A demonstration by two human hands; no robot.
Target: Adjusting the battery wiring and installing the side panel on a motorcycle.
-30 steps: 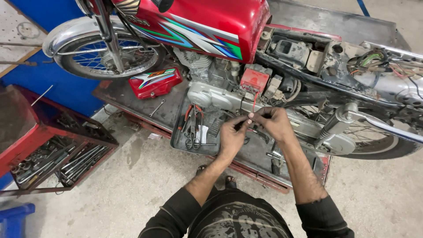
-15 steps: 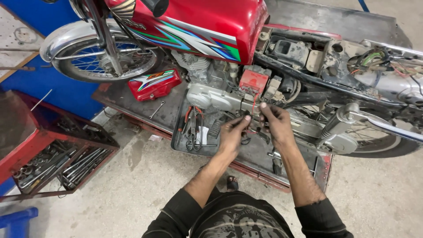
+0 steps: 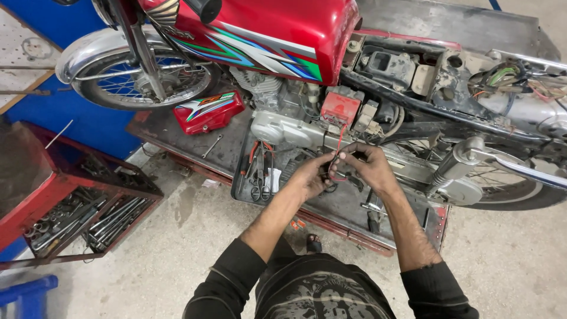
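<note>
now both hands meet in front of the engine of a red motorcycle [image 3: 266, 35], which stands on a low metal surface [image 3: 177, 133]. the left hand [image 3: 310, 177] is curled, and its fingers pinch a thin red wire [image 3: 338, 142] together with some dark wires. the right hand [image 3: 369, 168] is closed too, its fingertips gripping the same bundle from the other side, so the two hands almost touch. the red wire goes up from the fingers to a small red battery [image 3: 339, 109] that sits in the frame just above the hands. left of the hands, a dark tray [image 3: 242, 183] holds pliers [image 3: 260, 171] with red handles. further left, a red side cover [image 3: 208, 111] lies on the surface near the front wheel [image 3: 142, 77], and a small wrench [image 3: 211, 146] lies beside it. on the floor at the far left, a red tool box [image 3: 88, 212] stands open with many spanners inside.
</note>
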